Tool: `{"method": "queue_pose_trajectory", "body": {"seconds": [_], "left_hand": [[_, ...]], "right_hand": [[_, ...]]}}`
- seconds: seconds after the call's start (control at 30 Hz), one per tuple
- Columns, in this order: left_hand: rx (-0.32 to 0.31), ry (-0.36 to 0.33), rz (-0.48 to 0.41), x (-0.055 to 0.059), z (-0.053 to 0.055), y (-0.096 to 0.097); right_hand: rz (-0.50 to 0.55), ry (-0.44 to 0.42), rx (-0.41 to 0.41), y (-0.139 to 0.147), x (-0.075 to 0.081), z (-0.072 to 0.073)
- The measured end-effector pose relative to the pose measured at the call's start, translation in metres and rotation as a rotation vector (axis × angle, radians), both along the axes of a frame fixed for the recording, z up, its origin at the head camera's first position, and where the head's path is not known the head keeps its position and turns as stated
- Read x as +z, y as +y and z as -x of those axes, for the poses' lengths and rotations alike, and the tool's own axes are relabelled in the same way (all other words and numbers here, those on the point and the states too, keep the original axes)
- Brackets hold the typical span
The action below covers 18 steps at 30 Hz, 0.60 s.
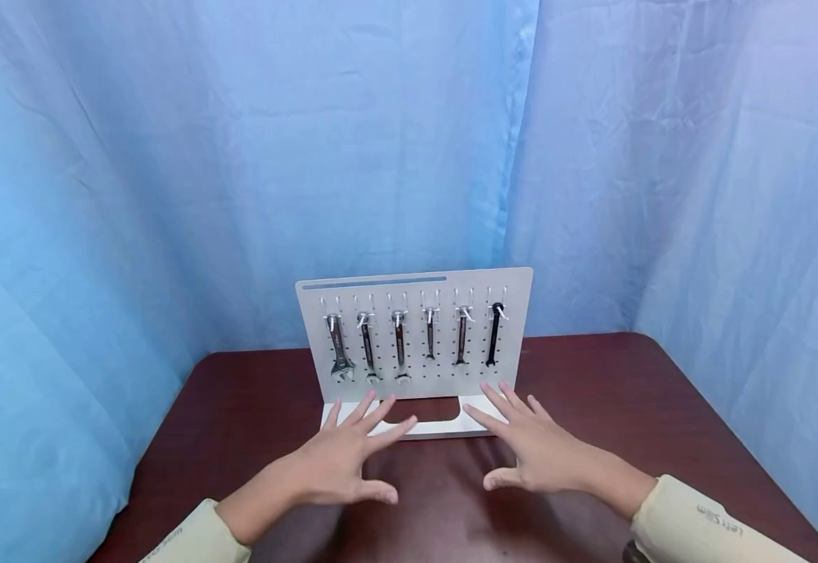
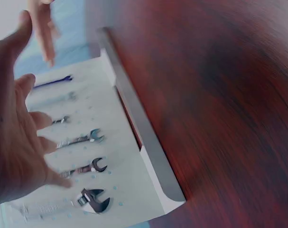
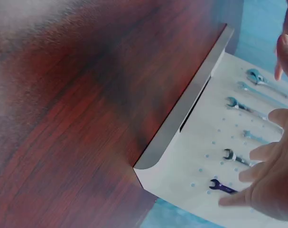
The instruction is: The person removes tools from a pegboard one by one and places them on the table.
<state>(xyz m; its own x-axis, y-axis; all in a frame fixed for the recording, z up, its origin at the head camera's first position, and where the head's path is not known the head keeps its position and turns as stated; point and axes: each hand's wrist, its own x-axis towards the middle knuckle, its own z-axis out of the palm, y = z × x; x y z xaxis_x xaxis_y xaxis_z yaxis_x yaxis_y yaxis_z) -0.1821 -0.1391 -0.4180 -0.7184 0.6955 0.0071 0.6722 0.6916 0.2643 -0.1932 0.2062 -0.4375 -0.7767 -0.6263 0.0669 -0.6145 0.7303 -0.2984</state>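
Observation:
My left hand (image 1: 335, 463) hovers over the table in front of a white pegboard stand (image 1: 416, 387), its fingers spread and holding nothing. To its right, my right hand (image 1: 543, 452) is held the same way, fingers apart. On the board's hooks hang several wrenches in a row. An adjustable wrench (image 1: 340, 352) is at the left end and a black wrench (image 1: 494, 336) at the right end. Between them are silver wrenches, among them a short one (image 1: 430, 335). In the left wrist view the adjustable wrench's jaw end (image 2: 94, 200) shows below the fingers.
The stand's base has a cut-out and rests on a dark reddish-brown table (image 1: 240, 422). Blue curtains (image 1: 381, 156) hang behind the table and along both sides.

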Motion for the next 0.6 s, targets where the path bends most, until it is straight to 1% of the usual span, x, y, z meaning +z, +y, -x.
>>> {"method": "queue_pose_trajectory", "body": {"seconds": [0.03, 0.1, 0.13, 0.17, 0.2, 0.23, 0.3, 0.4, 0.5, 0.6], "left_hand": [[0.005, -0.058, -0.086, 0.002, 0.002, -0.003], [0.002, -0.168, -0.287, 0.005, 0.008, -0.009], [-0.003, -0.219, -0.380, 0.005, 0.011, -0.013], [-0.013, -0.260, -0.467, 0.005, 0.013, -0.015], [-0.030, -0.303, -0.547, 0.005, 0.016, -0.018], [-0.047, -0.336, -0.611, 0.003, 0.018, -0.020], [-0.074, -0.418, -0.718, 0.000, 0.022, -0.022], [-0.111, -0.537, -0.844, -0.004, 0.026, -0.026], [-0.134, -0.629, -0.946, -0.009, 0.030, -0.030], [-0.150, -0.717, -1.041, -0.016, 0.034, -0.033]], "right_hand": [[0.066, -0.028, 0.002, 0.000, 0.000, 0.003], [0.225, -0.093, 0.013, 0.002, 0.001, 0.010], [0.315, -0.141, 0.026, 0.003, 0.001, 0.013], [0.406, -0.192, 0.044, 0.004, 0.002, 0.016], [0.480, -0.244, 0.056, 0.005, 0.002, 0.018], [0.537, -0.278, 0.065, 0.006, 0.002, 0.020], [0.641, -0.357, 0.081, 0.009, 0.002, 0.023], [0.797, -0.457, 0.094, 0.009, 0.003, 0.030], [0.969, -0.546, 0.100, 0.008, 0.003, 0.037], [1.093, -0.598, 0.090, 0.009, 0.000, 0.041]]}}
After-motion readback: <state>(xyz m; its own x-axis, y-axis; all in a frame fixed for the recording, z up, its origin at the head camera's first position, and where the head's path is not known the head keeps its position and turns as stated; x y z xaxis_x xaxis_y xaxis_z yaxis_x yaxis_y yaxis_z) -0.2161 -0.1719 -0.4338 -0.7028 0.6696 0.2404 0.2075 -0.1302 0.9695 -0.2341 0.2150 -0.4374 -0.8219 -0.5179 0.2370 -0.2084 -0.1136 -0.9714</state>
